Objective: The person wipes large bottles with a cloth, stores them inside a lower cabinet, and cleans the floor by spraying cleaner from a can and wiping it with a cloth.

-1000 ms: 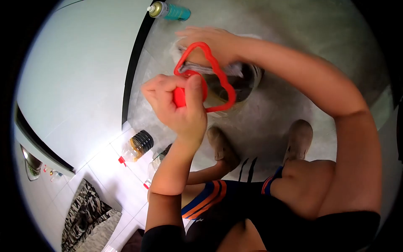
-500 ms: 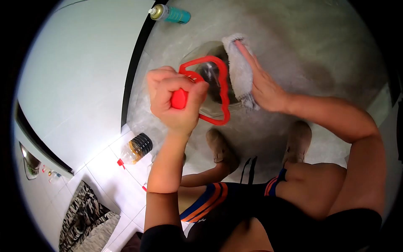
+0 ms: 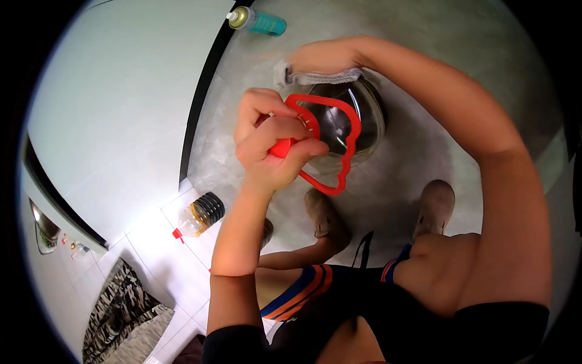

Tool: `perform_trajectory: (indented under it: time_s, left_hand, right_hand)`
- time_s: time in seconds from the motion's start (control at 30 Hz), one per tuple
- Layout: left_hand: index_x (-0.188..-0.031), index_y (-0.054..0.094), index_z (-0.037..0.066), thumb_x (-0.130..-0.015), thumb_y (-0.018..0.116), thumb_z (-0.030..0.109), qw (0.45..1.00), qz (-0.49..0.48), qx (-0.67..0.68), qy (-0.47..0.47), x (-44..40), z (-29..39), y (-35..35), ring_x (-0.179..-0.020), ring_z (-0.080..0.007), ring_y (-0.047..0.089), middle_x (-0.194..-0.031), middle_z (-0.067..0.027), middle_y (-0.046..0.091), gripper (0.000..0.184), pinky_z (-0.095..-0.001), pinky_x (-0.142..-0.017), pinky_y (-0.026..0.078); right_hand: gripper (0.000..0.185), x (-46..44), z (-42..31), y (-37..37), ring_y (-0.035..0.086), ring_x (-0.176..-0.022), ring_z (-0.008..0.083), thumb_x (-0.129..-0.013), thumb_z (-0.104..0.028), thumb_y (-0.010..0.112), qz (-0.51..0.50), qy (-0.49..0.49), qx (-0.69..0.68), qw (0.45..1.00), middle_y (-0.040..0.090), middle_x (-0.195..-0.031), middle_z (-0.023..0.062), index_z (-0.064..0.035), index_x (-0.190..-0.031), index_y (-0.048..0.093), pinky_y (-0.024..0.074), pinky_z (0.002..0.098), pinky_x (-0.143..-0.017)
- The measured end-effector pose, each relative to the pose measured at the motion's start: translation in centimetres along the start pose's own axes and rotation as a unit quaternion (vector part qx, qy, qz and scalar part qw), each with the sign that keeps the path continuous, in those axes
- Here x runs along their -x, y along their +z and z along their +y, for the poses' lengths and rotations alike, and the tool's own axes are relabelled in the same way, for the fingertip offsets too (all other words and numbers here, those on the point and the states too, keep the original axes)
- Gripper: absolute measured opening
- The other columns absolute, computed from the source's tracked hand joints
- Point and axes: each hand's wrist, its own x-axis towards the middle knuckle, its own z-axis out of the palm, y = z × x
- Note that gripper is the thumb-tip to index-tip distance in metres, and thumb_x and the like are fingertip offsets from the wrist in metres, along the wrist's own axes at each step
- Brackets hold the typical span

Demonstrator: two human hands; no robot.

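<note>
My left hand [image 3: 267, 142] is closed around the red cap at the top of a large clear jug [image 3: 371, 130] with dark contents. A red loop handle [image 3: 351, 136] sticks out beside my fingers. At the jug's far side, my right hand [image 3: 324, 57] presses a greyish-white cloth [image 3: 330, 77] against the wall. Its fingers are partly hidden behind the wrist and blurred, and the cloth lies between palm and jug.
A teal spray can [image 3: 267, 23] stands at the upper left by a dark door edge [image 3: 203, 91]. On the white tiles lies a clear bottle with a red cap [image 3: 197, 217]. A camouflage cloth [image 3: 121, 309] is at lower left. My shoes [image 3: 435, 203] flank the jug.
My right hand and the cloth have swept from the jug's right side round to its far side, further left. The red handle and my left hand have shifted slightly right.
</note>
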Motion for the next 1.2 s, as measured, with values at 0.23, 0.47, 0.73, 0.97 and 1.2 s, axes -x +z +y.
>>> perform_trajectory:
  time_s: [0.23,0.47,0.73,0.97,1.2]
  left_hand:
    - [-0.093,0.064,0.011,-0.055,0.078,0.04,0.975,-0.154,-0.159,0.001,1.6,0.2,-4.7,-0.097,-0.0305,0.044,-0.103,-0.0113,0.047,0.05,-0.0419,-0.082,0.037]
    - [-0.132,0.042,0.003,-0.088,0.035,0.066,0.978,-0.1,-0.022,-0.183,1.0,1.5,-6.6,-0.126,-0.0279,0.037,-0.136,-0.0154,0.04,0.078,-0.0431,-0.105,0.028]
    - [-0.12,0.056,0.005,-0.096,0.037,0.04,0.987,-0.02,-0.09,-0.134,-9.9,4.6,-0.8,-0.117,-0.0238,0.05,-0.126,-0.0129,0.054,0.046,-0.0332,-0.101,0.034]
    - [-0.092,0.058,0.001,-0.095,0.038,0.039,0.885,0.104,0.296,-0.344,-14.2,0.0,3.3,-0.098,-0.023,0.056,-0.097,-0.0161,0.061,0.043,-0.0342,-0.091,0.042]
    - [-0.1,0.052,0.004,-0.097,0.033,0.035,0.771,0.13,0.514,-0.353,-14.9,0.6,1.3,-0.09,-0.0228,0.055,-0.095,-0.0129,0.057,0.036,-0.0353,-0.083,0.045]
  right_hand:
    - [0.037,9.1,-0.9,4.8,0.059,-0.091,0.0295,-0.093,-0.03,0.043,0.251,0.171,-0.362,0.881,0.062,-0.102,0.0193,0.0008,-0.107,0.057,0.0469,0.0402,-0.082]
    - [0.056,13.4,-3.5,2.0,0.042,-0.124,0.0439,-0.097,-0.034,0.032,0.154,-0.017,-0.79,0.593,0.037,-0.139,0.0234,0.0008,-0.14,0.03,0.0331,0.0453,-0.108]
    - [0.044,9.6,-7.0,-1.2,0.062,-0.091,0.0348,-0.086,-0.028,0.06,0.374,0.161,0.144,0.902,0.064,-0.092,0.017,-0.0036,-0.12,0.046,0.0481,0.0423,-0.081]
    - [0.046,9.0,-12.6,-5.2,0.058,-0.1,0.0188,-0.082,-0.011,0.061,0.259,-0.054,-0.577,0.773,0.058,-0.113,0.0112,0.002,-0.124,0.048,0.0481,0.0292,-0.084]
    - [0.048,4.8,-12.6,-3.2,0.044,-0.114,0.0306,-0.096,-0.03,0.036,0.485,-0.262,0.101,0.828,0.048,-0.119,0.0212,0.0024,-0.132,0.035,0.0338,0.0424,-0.099]
